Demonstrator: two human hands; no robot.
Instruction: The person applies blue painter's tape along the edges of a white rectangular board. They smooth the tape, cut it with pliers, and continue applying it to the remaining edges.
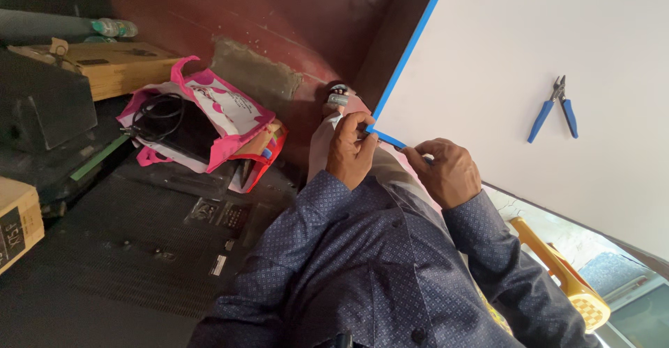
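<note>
Both hands (401,163) pinching blue tape (385,139) at white board (502,62) corner, fingertips partly hidden

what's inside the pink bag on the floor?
The pink and white bag lies open: a black coiled cable sits on a dark flat item inside. Colourful packets poke out at its right edge. Anything beneath the dark item is covered.

A big white board (529,55) lies flat. Thin blue tape (411,41) runs along its edge, and a short bit is pinched at the corner.
</note>
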